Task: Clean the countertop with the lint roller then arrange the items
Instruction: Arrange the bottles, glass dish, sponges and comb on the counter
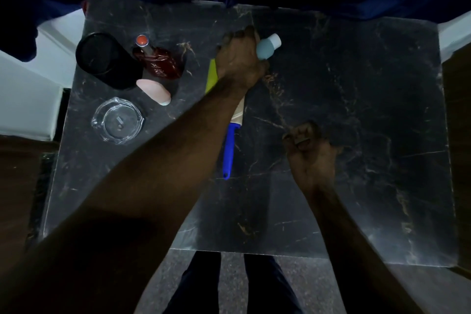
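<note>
Now left hand (pixel 240 58) grips a blue bottle (pixel 267 47) — right hand (pixel 309 150) fisted.

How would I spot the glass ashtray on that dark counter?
Start at the black marble countertop and go to the cluster at its left edge. The glass ashtray lies nearest the person, just in front of the black cup. It is the only clear, see-through item.

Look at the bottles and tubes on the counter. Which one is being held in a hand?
The blue bottle with the white cap, gripped by the left hand. The red bottle and pink tube sit untouched.
</note>
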Demonstrator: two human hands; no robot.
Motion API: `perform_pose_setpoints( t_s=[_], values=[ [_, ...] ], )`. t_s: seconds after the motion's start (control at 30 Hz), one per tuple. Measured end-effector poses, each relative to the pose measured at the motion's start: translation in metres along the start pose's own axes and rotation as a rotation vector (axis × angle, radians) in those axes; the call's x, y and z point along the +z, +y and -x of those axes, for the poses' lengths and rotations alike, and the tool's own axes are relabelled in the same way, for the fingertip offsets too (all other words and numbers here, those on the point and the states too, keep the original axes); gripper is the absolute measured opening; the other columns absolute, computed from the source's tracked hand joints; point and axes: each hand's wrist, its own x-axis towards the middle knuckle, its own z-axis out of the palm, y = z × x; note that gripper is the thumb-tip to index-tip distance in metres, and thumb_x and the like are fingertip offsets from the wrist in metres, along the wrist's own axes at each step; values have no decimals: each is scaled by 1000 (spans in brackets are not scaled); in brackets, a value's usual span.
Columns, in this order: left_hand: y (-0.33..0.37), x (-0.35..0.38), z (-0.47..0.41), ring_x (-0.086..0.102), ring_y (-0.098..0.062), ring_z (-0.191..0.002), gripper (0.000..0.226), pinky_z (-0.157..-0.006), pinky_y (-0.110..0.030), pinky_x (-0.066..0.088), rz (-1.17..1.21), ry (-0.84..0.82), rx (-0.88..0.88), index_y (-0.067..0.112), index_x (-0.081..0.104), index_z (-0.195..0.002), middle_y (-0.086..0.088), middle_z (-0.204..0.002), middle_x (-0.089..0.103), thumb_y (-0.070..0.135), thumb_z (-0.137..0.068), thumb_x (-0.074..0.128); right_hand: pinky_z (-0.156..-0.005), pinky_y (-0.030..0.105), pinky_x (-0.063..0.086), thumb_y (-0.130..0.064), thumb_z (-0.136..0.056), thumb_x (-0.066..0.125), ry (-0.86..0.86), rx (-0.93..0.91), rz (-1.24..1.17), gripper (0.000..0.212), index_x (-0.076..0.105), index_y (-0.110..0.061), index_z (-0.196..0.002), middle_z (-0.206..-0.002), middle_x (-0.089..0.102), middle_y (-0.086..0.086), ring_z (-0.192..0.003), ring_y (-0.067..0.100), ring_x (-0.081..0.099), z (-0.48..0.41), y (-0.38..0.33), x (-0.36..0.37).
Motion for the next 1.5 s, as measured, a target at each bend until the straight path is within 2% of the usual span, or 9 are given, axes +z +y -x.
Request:
perform_pose_setpoints(
  t_s=[0.4, 0.57, 0.67, 0.77, 0.87, 1.03, 1.2, 1.33, 1.5],
  values=[
    [-9, -19, 31, 67, -22, -112, 49, -92, -39, 58, 325, 68, 36, 14, 65, -124, -7, -128, 66, 26, -80, 83, -63, 0, 37, -25, -89, 66, -19, -46, -13, 5, 63, -22, -91, -78, 67, -13, -70, -2, 60, -13, -27, 10],
    [-13, -27, 51, 64, -18, -109, 44, -92, -30, 55, 369, 104, 41, 15, 69, -120, -6, -125, 66, 26, -80, 84, -62, -1, 39, -20, -89, 64, 7, -72, 1, 4, 63, -21, -93, -80, 64, -15, -72, -9, 58, -23, -45, 17],
    [-16, -35, 67, 64, -18, -106, 44, -89, -28, 55, 384, 100, 47, 15, 69, -120, -6, -123, 64, 28, -81, 84, -78, 7, 46, -23, -90, 63, 17, -127, 32, 25, 61, -14, -113, -110, 66, 0, -90, 2, 61, -28, -54, 22],
    [-19, -46, 85, 63, -19, -106, 43, -87, -31, 55, 385, 70, 73, 14, 70, -118, -6, -119, 62, 30, -81, 85, -83, -1, 33, -37, -89, 57, 26, -238, 87, 50, 56, -9, -129, -135, 55, 11, -111, 4, 47, -29, -66, 26],
    [-26, -56, 101, 62, -18, -104, 44, -85, -31, 54, 366, 42, 62, 16, 70, -116, -4, -118, 61, 37, -80, 86, -77, 0, 32, -42, -89, 52, 24, -323, 41, 50, 58, -9, -126, -129, 58, 12, -101, -1, 44, -23, -76, 32],
    [-41, -66, 128, 62, -22, -107, 43, -91, -28, 49, 336, 14, 32, 17, 70, -116, -6, -119, 64, 36, -80, 81, -80, 36, 53, -26, -84, 68, -39, -392, -28, 41, 62, -12, -122, -123, 59, 8, -100, 21, 61, -11, -88, 45],
    [-69, -70, 159, 66, -21, -106, 50, -91, -40, 58, 527, 151, -58, 14, 66, -119, -4, -116, 65, 36, -78, 83, -77, 21, 47, -25, -86, 74, -124, -460, -110, 41, 61, -18, -124, -117, 64, 2, -96, 10, 60, 8, -103, 63],
    [-92, -66, 190, 71, -11, -110, 50, -87, -33, 65, 812, 316, -186, 17, 63, -127, 4, -121, 64, 29, -83, 85, -79, 14, 49, -37, -88, 72, -226, -421, -185, 35, 58, -28, -120, -112, 66, -8, -97, 7, 64, 20, -123, 84],
    [-123, -60, 207, 71, -16, -118, 50, -93, -32, 63, 942, 399, -306, 7, 60, -133, -1, -130, 65, 13, -89, 84, -86, 40, 55, -28, -89, 73, -367, -438, -158, 36, 61, -19, -121, -113, 68, -1, -102, 18, 67, 28, -137, 123]
  ],
)
